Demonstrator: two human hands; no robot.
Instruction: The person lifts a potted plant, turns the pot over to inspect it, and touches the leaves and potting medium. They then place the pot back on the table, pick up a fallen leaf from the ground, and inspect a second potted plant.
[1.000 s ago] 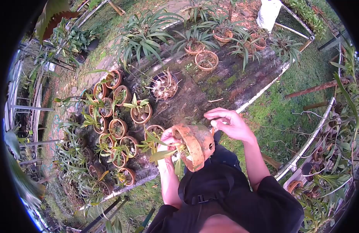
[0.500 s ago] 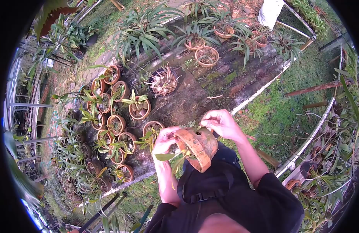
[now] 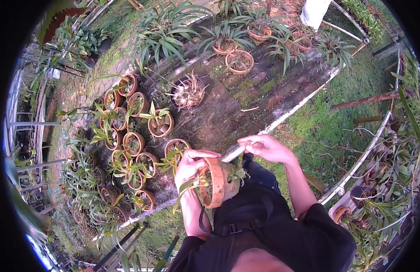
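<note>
My left hand point(image 3: 188, 168) grips the rim of a tilted terracotta pot point(image 3: 224, 181) in front of my body. Its wide mouth faces left, and a plant with green leaves point(image 3: 201, 182) sticks out of it. Small green growth point(image 3: 237, 172) clings to the pot's outer side near its base. My right hand point(image 3: 269, 148) is up and to the right of the pot, not touching it. Its fingers are stretched out to the left with the thumb below them, and I see nothing in them.
Several potted plants point(image 3: 133, 143) stand grouped at the left on a dark slab point(image 3: 219, 118). A dark pot of pale roots point(image 3: 188, 93) sits on the slab beyond. Long-leaved potted plants point(image 3: 225, 38) line the far side. A white-edged border point(image 3: 305, 102) runs along the grass.
The pot has turned, its base swinging downward and its mouth to the left. My right hand has come off the pot, and its fingers have straightened.
</note>
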